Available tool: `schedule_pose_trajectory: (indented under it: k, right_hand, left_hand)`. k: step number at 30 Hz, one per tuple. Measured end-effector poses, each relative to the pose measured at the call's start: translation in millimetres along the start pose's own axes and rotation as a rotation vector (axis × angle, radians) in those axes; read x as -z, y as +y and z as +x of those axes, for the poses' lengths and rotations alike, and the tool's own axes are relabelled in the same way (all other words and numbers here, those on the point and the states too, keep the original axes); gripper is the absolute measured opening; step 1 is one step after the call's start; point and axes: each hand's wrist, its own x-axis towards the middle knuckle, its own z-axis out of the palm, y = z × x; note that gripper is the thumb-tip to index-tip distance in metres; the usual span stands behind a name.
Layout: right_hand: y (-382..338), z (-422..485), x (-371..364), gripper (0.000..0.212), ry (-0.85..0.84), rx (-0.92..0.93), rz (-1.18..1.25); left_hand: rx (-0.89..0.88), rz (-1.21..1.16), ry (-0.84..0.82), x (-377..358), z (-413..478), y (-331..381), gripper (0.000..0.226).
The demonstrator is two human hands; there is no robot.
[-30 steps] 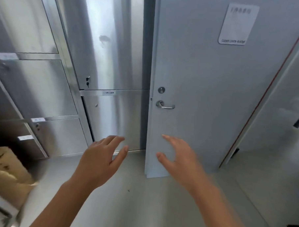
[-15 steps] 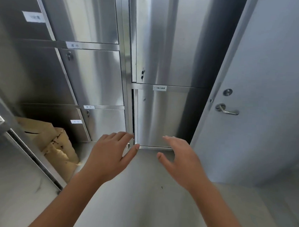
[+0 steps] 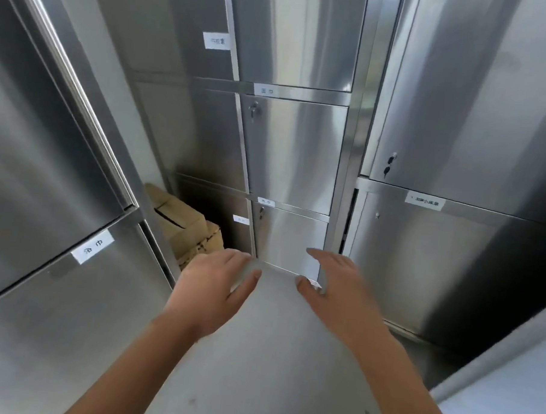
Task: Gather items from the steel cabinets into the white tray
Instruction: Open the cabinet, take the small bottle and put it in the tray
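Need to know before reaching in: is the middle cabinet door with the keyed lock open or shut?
Shut: the middle door sits flush in its frame, lock at its upper left.

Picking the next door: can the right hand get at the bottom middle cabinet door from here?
Probably yes. The right hand is open and empty, held out toward that door, with only bare floor between. How far off it is, I cannot tell.

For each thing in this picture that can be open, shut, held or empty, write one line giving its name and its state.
Left hand: open, empty, fingers spread.
Right hand: open, empty, fingers spread.
Middle cabinet door: shut, key in its lock.
Bottom cabinet door: shut.
Lower right cabinet door: looks slightly ajar, dark gap at its left edge.
Cardboard boxes: flaps partly open.
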Motion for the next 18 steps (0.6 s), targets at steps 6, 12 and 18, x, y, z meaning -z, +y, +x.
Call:
schedule_pose_trajectory:
  k: [6,12,18]
  right_hand:
    - [-77,72,-65,0.054,-0.217,0.369,0.105]
    - [-186,59,-136,0.058,-0.499,0.759,0.214]
    - [-253,5,-171,0.056,-0.656,1.004,0.291]
  left_hand:
    - [0.402,0.102,0.142,31,-57,-62,0.053]
    - [0.909,0.245,0.21,68,-178,-85,0.057]
    - [1.185,0.325,0.301,87,-266,-57,0.057]
